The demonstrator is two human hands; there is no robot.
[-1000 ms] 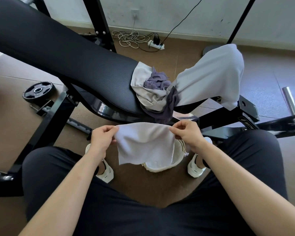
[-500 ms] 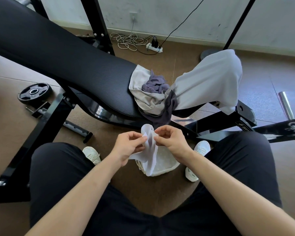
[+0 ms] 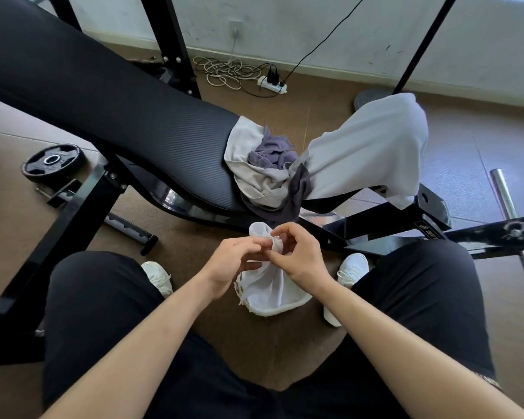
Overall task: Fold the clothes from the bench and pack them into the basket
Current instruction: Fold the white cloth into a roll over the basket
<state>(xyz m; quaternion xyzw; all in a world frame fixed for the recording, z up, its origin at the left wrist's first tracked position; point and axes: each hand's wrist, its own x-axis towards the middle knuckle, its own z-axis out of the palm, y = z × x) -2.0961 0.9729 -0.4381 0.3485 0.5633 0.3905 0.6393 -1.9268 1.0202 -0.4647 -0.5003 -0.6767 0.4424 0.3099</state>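
A small white cloth (image 3: pixel 270 276) hangs bunched between my hands over the white basket (image 3: pixel 288 306) on the floor between my feet. My left hand (image 3: pixel 233 261) pinches the cloth from the left, and my right hand (image 3: pixel 297 255) pinches its gathered top from the right. On the black bench (image 3: pixel 118 116) lies a pile of clothes: a beige garment (image 3: pixel 254 176), a purple one (image 3: pixel 273 149), a dark grey one (image 3: pixel 291 195) and a large pale grey garment (image 3: pixel 369 152) draped over the bench's end.
The bench's black frame (image 3: pixel 73 213) runs across the floor on both sides of my knees. A weight plate (image 3: pixel 52 160) lies at the left, a metal bar (image 3: pixel 511 213) at the right. A power strip (image 3: pixel 273 84) with coiled cables sits by the wall.
The white cloth was spread flat between my hands. My hands came together, folding it in half, and now bunch it tighter just above the basket.
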